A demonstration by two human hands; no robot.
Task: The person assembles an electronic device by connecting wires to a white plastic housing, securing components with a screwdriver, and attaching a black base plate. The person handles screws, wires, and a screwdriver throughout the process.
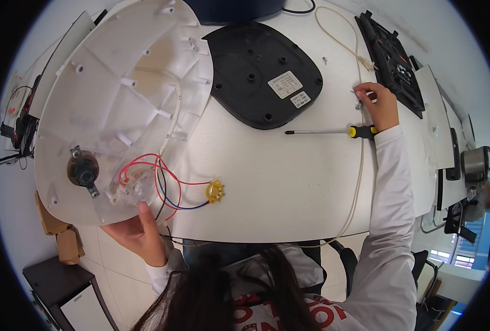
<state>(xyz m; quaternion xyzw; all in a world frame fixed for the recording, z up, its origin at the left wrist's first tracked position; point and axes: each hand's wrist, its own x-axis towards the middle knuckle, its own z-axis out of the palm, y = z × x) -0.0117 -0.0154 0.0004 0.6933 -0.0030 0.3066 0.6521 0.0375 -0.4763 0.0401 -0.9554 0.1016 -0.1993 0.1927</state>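
My left hand [140, 236] grips the near edge of a large white plastic housing [98, 118], thumb on the inside and fingers underneath. The housing lies tilted with its ribbed, post-studded inside facing up. Within it are a dark round part with a metal bracket [83, 172] and a clear plastic piece [139, 188] beside the thumb. Red, blue and black wires run from there to a yellow round component [215, 191] on the table. My right hand [381, 105] is closed in a pinch on a small screw at its fingertips, above several loose screws [359, 106].
A screwdriver [325, 132] with a yellow-black handle lies below my right hand. The black base plate [245, 71] sits beyond the housing. An open black tool case [394, 63] rests at the right, near a pale cord with a plug [368, 64]. One screw [325, 59] lies apart.
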